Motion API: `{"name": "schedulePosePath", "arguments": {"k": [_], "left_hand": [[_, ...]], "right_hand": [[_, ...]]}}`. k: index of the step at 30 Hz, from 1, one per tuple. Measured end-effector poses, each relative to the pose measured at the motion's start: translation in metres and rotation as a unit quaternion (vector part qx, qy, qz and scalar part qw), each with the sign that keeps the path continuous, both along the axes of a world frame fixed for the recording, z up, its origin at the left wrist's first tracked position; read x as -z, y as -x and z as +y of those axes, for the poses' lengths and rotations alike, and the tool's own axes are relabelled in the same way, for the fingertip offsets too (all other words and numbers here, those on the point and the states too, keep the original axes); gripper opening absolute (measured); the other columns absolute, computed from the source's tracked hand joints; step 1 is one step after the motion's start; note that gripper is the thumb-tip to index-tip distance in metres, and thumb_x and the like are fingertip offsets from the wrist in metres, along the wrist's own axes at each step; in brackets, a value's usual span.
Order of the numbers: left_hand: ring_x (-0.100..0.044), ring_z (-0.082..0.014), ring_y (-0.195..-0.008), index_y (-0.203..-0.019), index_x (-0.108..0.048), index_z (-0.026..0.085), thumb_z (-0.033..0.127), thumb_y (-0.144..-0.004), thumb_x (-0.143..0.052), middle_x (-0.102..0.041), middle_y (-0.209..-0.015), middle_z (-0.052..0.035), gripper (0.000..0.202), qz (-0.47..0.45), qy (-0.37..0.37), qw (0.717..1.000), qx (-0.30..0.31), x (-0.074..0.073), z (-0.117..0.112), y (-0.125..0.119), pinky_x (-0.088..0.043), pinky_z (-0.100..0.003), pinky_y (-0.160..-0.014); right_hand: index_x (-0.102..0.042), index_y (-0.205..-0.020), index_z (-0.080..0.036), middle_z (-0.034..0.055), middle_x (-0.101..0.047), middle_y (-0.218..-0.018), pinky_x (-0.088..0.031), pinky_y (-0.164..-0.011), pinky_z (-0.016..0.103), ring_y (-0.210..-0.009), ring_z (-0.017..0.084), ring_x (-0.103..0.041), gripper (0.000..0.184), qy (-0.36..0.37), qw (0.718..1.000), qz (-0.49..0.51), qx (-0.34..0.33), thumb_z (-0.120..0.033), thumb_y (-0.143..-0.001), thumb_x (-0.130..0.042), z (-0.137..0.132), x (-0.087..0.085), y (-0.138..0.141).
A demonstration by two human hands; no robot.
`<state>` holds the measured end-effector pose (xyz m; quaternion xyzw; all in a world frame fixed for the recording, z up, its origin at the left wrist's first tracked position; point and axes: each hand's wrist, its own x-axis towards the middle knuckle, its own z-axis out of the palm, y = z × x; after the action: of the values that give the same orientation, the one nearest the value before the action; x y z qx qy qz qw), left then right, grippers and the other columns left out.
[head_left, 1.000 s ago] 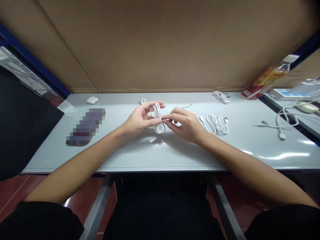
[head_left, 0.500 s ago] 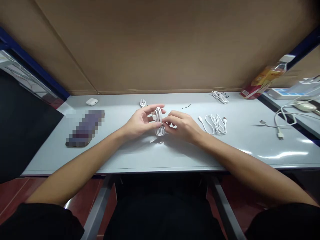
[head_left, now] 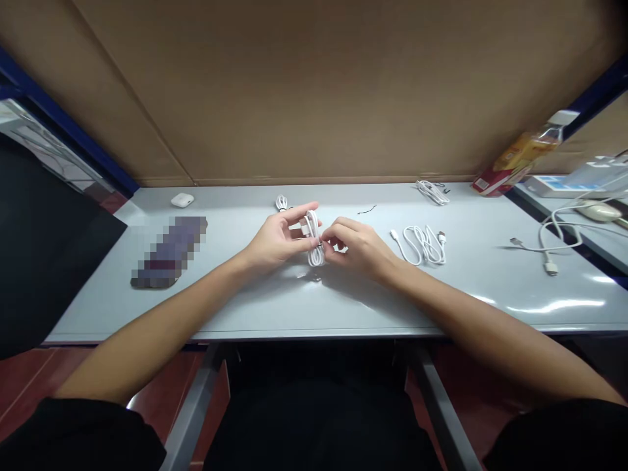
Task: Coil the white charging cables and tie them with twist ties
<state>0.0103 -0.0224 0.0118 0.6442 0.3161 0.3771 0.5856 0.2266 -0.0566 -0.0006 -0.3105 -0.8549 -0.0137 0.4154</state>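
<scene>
A white cable coiled into a bundle [head_left: 314,238] hangs upright just above the grey table [head_left: 275,301], held between both hands. My left hand [head_left: 275,239] grips the bundle from the left, thumb and fingers closed on its upper part. My right hand [head_left: 356,247] pinches the middle of the bundle, fingertips pressed together on what looks like a thin tie, too small to make out.
A loose white cable [head_left: 422,243] lies right of my right hand, another [head_left: 432,191] by the back wall, a third [head_left: 552,245] at far right. A small coil [head_left: 281,202], a white earbud case [head_left: 182,199], a blurred dark object [head_left: 169,252] and a tilted bottle [head_left: 520,160] also sit here.
The bundle and both hands have sunk slightly toward the table. My right fingertips have closed in tighter on the bundle's middle.
</scene>
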Motion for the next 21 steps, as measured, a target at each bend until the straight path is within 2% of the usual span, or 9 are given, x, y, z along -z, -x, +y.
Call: {"name": "schedulePosePath", "arguments": {"k": [4, 6, 12, 21], "left_hand": [[-0.070, -0.0273, -0.110, -0.152, -0.053, 0.017, 0.031, -0.074, -0.091, -0.069, -0.127, -0.0142, 0.088, 0.004, -0.011, 1.000, -0.026, 0.001, 0.003, 0.002, -0.058, -0.045, -0.099], [-0.070, -0.0278, -0.112, -0.152, -0.052, 0.017, 0.032, -0.075, -0.090, -0.069, -0.127, -0.0136, 0.088, 0.008, -0.015, 1.000, -0.023, 0.002, 0.003, 0.003, -0.057, -0.045, -0.100], [-0.067, -0.0297, -0.117, -0.154, -0.051, 0.019, 0.032, -0.078, -0.089, -0.067, -0.131, -0.0151, 0.086, 0.017, -0.009, 1.000, 0.015, 0.005, 0.003, 0.004, -0.058, -0.046, -0.099], [-0.066, -0.0300, -0.121, -0.153, -0.051, 0.021, 0.034, -0.080, -0.086, -0.064, -0.138, -0.0144, 0.082, -0.003, 0.001, 0.999, 0.042, 0.000, -0.001, 0.003, -0.056, -0.046, -0.101]], "right_hand": [[-0.070, -0.101, -0.018, 0.0045, -0.068, -0.087, -0.050, -0.067, 0.029, -0.070, 0.015, -0.060, 0.011, 0.043, 0.999, -0.013, -0.017, -0.019, -0.096, -0.059, 0.000, -0.003, -0.003], [-0.071, -0.103, -0.019, 0.0046, -0.068, -0.087, -0.050, -0.067, 0.030, -0.070, 0.016, -0.060, 0.012, 0.041, 0.999, -0.017, -0.018, -0.022, -0.097, -0.061, 0.001, -0.003, -0.004], [-0.069, -0.096, -0.017, 0.0053, -0.067, -0.084, -0.047, -0.064, 0.028, -0.070, 0.016, -0.059, 0.017, -0.007, 0.997, -0.063, -0.036, -0.019, -0.104, -0.055, 0.005, 0.001, -0.008], [-0.060, -0.089, -0.019, 0.0033, -0.060, -0.080, -0.042, -0.062, 0.027, -0.068, 0.015, -0.050, 0.021, -0.049, 0.991, -0.127, -0.009, -0.012, -0.104, -0.047, -0.004, -0.009, -0.006]]}}
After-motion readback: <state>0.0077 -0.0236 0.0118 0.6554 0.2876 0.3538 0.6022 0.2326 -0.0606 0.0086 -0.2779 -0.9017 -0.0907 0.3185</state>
